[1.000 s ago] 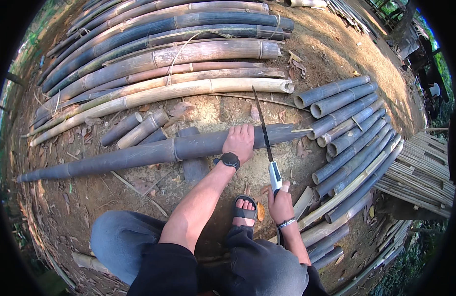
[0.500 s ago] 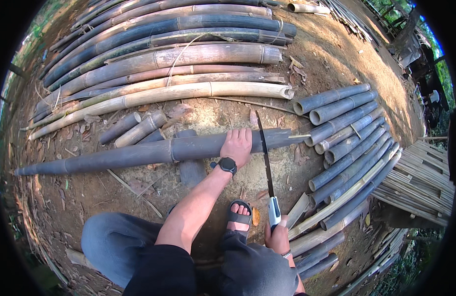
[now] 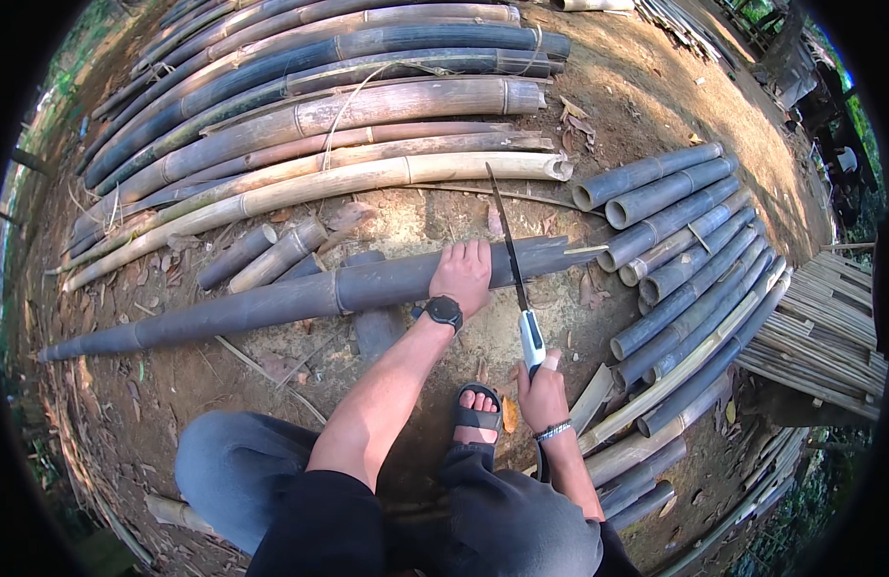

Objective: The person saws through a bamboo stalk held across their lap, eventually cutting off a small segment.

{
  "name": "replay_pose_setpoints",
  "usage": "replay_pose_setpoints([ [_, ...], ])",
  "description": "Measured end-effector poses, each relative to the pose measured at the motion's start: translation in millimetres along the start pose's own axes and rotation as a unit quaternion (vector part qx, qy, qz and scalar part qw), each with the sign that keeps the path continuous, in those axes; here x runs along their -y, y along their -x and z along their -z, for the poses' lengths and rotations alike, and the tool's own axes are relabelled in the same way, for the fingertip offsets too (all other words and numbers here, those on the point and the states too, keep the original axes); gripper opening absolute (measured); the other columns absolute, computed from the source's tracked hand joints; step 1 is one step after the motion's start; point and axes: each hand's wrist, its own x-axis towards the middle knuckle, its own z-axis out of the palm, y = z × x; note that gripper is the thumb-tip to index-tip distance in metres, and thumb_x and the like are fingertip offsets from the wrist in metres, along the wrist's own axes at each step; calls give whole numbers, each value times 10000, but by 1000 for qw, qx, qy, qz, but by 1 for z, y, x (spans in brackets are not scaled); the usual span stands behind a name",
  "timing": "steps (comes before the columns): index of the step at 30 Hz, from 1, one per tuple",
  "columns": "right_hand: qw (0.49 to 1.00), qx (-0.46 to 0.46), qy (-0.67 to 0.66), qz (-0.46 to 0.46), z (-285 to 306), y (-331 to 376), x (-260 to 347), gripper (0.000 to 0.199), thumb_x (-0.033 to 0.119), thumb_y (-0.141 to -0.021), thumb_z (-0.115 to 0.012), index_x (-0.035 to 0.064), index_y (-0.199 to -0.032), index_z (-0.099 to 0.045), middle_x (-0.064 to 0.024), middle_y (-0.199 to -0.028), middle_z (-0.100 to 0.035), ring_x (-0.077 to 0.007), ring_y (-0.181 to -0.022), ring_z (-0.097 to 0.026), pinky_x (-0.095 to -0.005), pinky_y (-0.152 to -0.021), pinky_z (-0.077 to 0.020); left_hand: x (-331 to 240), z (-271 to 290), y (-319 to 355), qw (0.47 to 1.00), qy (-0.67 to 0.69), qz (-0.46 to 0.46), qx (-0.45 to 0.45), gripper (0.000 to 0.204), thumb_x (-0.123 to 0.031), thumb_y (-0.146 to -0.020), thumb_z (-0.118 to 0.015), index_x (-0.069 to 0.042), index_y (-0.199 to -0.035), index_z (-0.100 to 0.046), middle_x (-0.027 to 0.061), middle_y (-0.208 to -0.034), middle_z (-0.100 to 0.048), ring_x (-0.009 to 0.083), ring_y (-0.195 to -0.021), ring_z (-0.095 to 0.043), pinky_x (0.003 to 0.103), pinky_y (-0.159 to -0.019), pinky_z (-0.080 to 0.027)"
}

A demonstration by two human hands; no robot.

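Note:
A long dark bamboo pole [image 3: 262, 305] lies across the ground before me, its splintered end at the right. My left hand [image 3: 462, 277], with a black watch on the wrist, is closed over the pole near that end. Just right of it, a hand saw [image 3: 531, 337] with a dark blade and a white-and-dark handle crosses the pole. My right hand [image 3: 543, 396] grips the saw's handle, nearer my knee. How deep the blade sits in the bamboo I cannot tell. Under the pole lies a short bamboo piece [image 3: 377, 335].
Long bamboo poles [image 3: 367, 108] lie side by side at the far side. Cut bamboo lengths [image 3: 680, 279] are laid out to the right, close to the pole's splintered end. Short offcuts [image 3: 279, 255] rest behind the pole. A slatted bamboo platform [image 3: 810, 337] stands farther right.
My right hand has pushed the saw forward, away from my body, so its tip reaches farther past the pole. My left hand keeps its grip on the bamboo.

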Motion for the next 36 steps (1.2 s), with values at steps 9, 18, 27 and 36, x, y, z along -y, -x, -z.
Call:
replay_pose_setpoints([
  [9,1000,6,-22,-10,-1,0,1,417,207,-957,-604,-83,-1125,-357,-363,-694,-605,-552,-708,-616,-609,-591,-493,-7,3,5,1000,-3,5,10,689,-241,-597,-855,-14,-1167,-542,112,-1064,-609,266,-1038,-608,362,-986,-452],
  [18,1000,-5,-8,-15,0,26,-7,409,209,-949,-616,-65,-1127,-370,-343,-691,-614,-546,-693,-617,-597,-573,-489,-6,11,-1,999,21,14,35,627,-268,-595,-874,-34,-1082,-556,119,-1034,-629,277,-1024,-631,372,-954,-490],
  [27,999,17,-4,-33,1,38,-11,433,250,-967,-598,-68,-1128,-353,-350,-695,-616,-539,-693,-623,-604,-571,-492,0,23,-12,995,28,35,89,639,-314,-594,-900,-21,-1059,-576,138,-1064,-645,290,-1040,-639,382,-957,-501],
  [36,997,23,-6,-68,-12,55,-22,410,226,-964,-606,-57,-1125,-357,-358,-701,-613,-542,-696,-623,-603,-577,-494,3,24,-14,992,25,43,113,646,-352,-607,-901,-19,-1062,-587,155,-1081,-662,297,-1064,-640,378,-956,-508],
])
